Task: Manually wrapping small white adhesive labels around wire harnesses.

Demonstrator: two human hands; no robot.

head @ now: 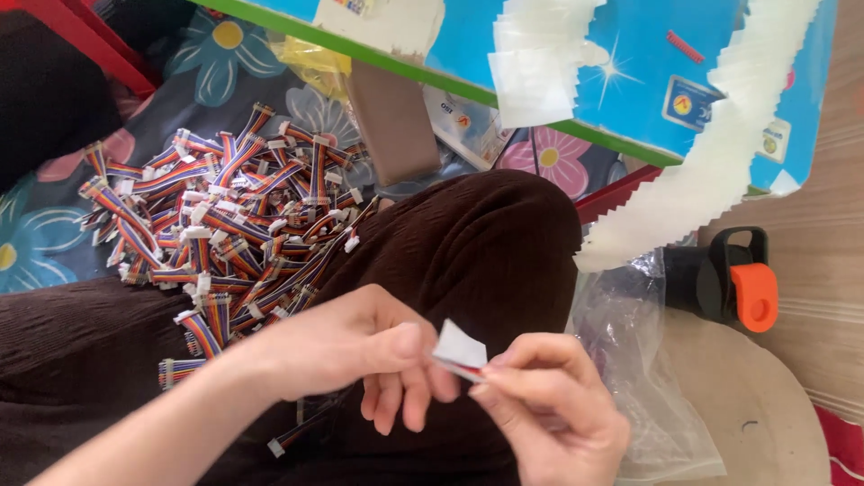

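My left hand (360,355) and my right hand (549,405) meet over my lap, both pinching a small white label or bag (461,349) wrapped around the end of a multicoloured ribbon cable. A loose cable with a white connector (286,441) hangs below my left hand. My legs are covered by dark brown cloth (486,243).
A big heap of short rainbow ribbon cables with white connectors (225,216) lies on a floral mat to the left. A blue table (630,63) holds stacks of small white bags (720,153). A clear plastic bag (630,360) and a black-orange bottle (733,283) lie to the right.
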